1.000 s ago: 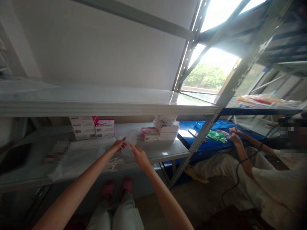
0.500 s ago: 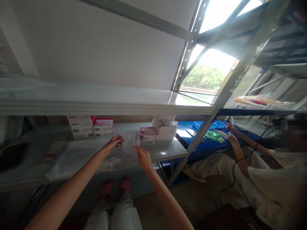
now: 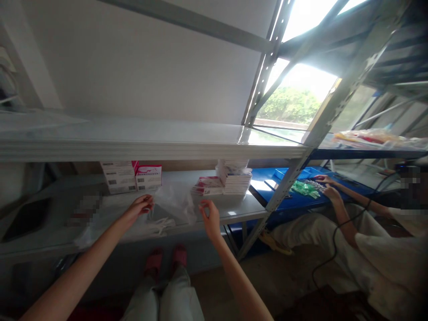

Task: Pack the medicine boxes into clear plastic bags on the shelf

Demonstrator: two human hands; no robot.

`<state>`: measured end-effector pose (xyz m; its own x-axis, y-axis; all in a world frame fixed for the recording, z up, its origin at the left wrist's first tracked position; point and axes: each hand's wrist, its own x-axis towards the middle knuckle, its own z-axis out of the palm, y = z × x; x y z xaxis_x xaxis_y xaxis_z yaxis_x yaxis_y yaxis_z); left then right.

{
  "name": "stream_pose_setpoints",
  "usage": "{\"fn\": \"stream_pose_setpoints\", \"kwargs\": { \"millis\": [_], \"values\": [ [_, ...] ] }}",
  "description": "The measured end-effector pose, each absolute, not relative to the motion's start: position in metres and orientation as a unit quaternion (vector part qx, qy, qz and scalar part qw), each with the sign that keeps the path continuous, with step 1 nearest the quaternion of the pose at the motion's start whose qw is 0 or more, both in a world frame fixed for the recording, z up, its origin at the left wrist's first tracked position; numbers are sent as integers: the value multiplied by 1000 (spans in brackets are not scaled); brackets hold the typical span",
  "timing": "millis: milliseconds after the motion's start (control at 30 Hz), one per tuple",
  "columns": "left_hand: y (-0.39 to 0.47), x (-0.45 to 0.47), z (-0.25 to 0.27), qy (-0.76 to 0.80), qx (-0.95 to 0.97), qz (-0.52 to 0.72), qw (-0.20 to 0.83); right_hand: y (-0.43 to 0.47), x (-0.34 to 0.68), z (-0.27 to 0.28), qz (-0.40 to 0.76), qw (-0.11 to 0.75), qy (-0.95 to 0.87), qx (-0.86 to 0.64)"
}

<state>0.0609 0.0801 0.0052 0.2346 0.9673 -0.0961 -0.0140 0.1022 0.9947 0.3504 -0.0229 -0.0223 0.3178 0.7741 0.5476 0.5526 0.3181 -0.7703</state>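
Observation:
A clear plastic bag [image 3: 176, 203] stretches above the grey shelf in front of me. Its left edge is pinched in my left hand [image 3: 138, 208], whose fingers are closed. My right hand [image 3: 210, 218] is just right of the bag, thumb and forefinger curved and slightly apart, with nothing visible between them. Beyond it lie some pink-and-white boxes [image 3: 210, 185] beside a stack of white boxes [image 3: 236, 180]. White strips or folded bags [image 3: 162, 226] lie under the bag near the shelf's front edge.
More pink-and-white boxes [image 3: 149, 178] stand at the back left. A dark flat object [image 3: 26, 218] lies on the far left. An upper shelf board [image 3: 150, 149] crosses above my hands. At right, past a metal post [image 3: 290, 178], a co-worker handles items at a blue table [image 3: 261, 178].
My hands have moved apart, the left one going left with the bag's edge. The bag is spread wider, and my right fingers have come off it.

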Motion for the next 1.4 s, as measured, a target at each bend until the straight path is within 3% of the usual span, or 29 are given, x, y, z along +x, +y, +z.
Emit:
{"fn": "stream_pose_setpoints", "kwargs": {
  "millis": [300, 400, 667, 867, 1067, 1267, 1400],
  "values": [
    [72, 50, -7, 463, 512, 408, 597, 12, 315, -52, 431, 553, -499, -509],
    [74, 43, -14, 463, 506, 414, 598, 12, 319, -47, 483, 530, -517, -467],
    [67, 22, -10, 484, 511, 397, 588, 11, 355, -42, 408, 491, -570, -517],
    [64, 6, -6, 457, 619, 305, 562, -11, 396, -32, 351, 467, -591, -556],
    [66, 12, -19, 516, 565, 298, 570, -20, 398, -41, 399, 484, -555, -546],
    [55, 25, -15, 558, 530, 326, 549, -17, 393, -53, 361, 460, -597, -549],
    [52, 25, -7, 547, 542, 322, 551, -23, 394, -47, 251, 420, -667, -562]
  ]
}}
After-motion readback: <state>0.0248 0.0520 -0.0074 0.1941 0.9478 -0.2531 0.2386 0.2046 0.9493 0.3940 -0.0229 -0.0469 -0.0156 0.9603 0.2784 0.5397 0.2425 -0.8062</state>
